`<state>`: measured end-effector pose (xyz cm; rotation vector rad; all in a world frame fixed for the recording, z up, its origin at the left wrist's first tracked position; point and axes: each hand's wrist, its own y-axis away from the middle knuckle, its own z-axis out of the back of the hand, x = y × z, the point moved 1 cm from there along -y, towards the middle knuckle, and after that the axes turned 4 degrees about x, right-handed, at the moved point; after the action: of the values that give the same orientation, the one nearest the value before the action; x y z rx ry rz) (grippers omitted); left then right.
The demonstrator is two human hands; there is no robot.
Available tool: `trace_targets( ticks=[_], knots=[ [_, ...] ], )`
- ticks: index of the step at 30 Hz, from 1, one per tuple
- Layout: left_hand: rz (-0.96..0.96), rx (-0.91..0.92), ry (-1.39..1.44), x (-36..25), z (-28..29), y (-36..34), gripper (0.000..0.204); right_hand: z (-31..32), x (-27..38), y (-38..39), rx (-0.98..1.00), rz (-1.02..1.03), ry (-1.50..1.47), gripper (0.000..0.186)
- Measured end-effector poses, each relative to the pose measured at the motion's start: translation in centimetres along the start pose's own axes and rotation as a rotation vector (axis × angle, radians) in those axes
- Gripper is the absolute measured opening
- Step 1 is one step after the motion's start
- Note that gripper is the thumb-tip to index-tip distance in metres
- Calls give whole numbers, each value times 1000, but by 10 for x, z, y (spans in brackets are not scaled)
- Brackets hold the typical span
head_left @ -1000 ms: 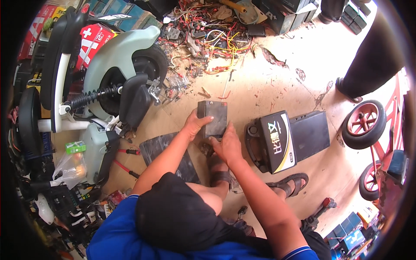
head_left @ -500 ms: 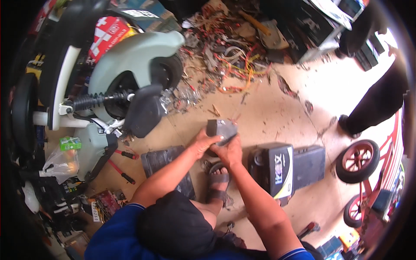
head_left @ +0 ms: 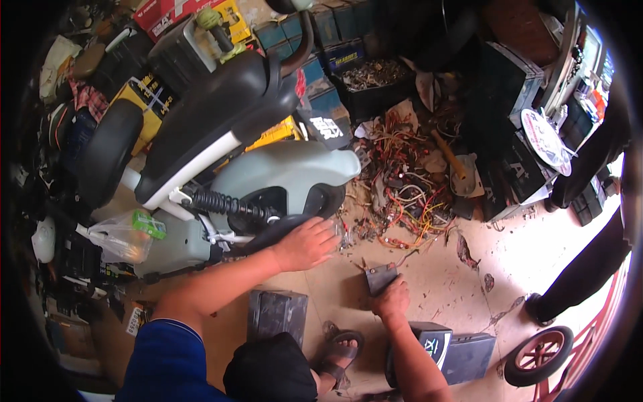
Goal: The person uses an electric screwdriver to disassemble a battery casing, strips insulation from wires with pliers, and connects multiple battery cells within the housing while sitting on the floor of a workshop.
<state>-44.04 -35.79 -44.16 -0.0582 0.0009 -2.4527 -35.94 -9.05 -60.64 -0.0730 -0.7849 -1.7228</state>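
Note:
In my right hand is a small dark grey box-shaped part, with thin wires or prongs near its far end. The fingers are wrapped round its right side, just above the tiled floor. My left hand reaches out with its fingers stretched, over the edge of the black flap below the scooter's grey-green rear fender. Whether it touches the flap I cannot tell. A black shock absorber sits left of that fender.
A black case lies left of my sandalled foot, and a dark battery case lies to the right. Tangled wires cover the floor ahead. A red-rimmed wheel and a person's dark trouser leg are at right.
My left hand has let go of the grey part and moved left and forward to the scooter. The right hand keeps the part, now further right. The view has tilted up.

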Motion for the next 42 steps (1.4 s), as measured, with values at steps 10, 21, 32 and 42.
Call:
trace_targets(
  ticks=[10,21,32,42],
  knots=[
    [-159,-53,337,24,-26,6,36,21,20,1,52,-81,-60,104],
    [-171,90,295,27,-30,-1,42,11,-25,-32,135,62,-577,95],
    [-124,29,391,32,-38,12,34,200,55,-149,-72,107,-980,53],
    [-75,29,431,33,-29,10,19,251,305,-315,436,501,-1590,53]
  ],
)
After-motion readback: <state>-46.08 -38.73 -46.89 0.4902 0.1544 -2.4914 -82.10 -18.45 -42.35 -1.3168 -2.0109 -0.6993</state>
